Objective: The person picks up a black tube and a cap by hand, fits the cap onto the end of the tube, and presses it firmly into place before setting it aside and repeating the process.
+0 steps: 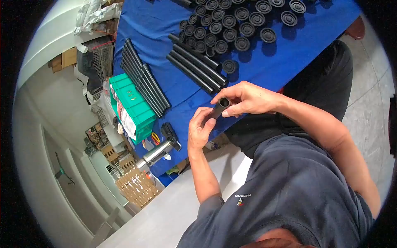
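My left hand is closed around the lower part of a short black tube, thumb along its side. The tube is tilted so that its open, hollow end faces up toward me. My right hand grips that upper end, with its fingers and thumb on either side of the rim. Just beyond my hands, three black tubes lie side by side on the blue cloth. A single round black cap lies near my right hand.
Many round ridged black caps stand at the far side. Thinner black tubes lie in a row at left. Beside them are a green crate, yellow-handled scissors and a metal flask. My leg is at right.
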The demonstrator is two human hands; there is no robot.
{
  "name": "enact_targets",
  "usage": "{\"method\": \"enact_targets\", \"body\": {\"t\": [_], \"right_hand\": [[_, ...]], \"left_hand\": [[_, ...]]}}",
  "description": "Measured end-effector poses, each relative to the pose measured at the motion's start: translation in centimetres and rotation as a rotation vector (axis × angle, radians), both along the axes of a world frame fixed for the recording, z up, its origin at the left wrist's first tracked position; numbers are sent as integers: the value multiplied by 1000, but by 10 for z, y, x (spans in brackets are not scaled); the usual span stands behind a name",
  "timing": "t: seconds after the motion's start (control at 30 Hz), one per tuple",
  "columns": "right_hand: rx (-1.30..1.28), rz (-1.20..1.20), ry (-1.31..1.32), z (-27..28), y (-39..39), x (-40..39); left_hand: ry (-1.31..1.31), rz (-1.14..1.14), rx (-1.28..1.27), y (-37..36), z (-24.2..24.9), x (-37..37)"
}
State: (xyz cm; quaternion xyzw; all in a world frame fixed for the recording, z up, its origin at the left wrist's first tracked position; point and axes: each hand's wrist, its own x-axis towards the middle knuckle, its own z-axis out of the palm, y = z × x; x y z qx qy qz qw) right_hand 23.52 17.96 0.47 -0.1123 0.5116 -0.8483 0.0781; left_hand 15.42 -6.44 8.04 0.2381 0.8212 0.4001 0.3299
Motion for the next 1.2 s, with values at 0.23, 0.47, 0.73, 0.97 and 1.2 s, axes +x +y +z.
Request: {"method": "enact_targets", "body": {"t": [0.23, 0.47, 0.73, 0.97, 1.2], "right_hand": [[-38, 1, -77, 6, 2, 2], [21, -21, -88, 9, 0, 2], [472, -308, 214, 5, -12, 9], [845, -527, 414, 29, 8, 17], [1523, -552, 382, 41, 27, -10]], "left_hand": [[15, 99, 4, -7, -11, 4], [702, 87, 161, 1, -8, 29], [-1116, 624, 843, 14, -53, 93], [-952, 654, 1105, 9, -73, 63], [-609, 485, 1276, 13, -88, 29]]}}
